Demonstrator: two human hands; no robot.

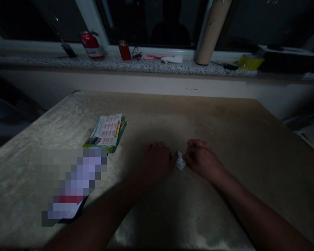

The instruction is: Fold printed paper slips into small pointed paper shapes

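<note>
A small folded piece of printed paper lies at the middle of the table, turned so that a corner points towards me. My left hand is closed, its thumb at the paper's left corner. From the other side my right hand pinches at the right corner, fingers curled. Both hands rest low over the tabletop. Dim light hides the fingertips' exact grip. To the left lies a stack of printed paper sheets, with numbers in red on the top one.
A phone-like device, blurred by pixels, lies left of my left forearm. On the stone windowsill stand a red can, a small red container and a tall tan cylinder. A yellow object is at the right.
</note>
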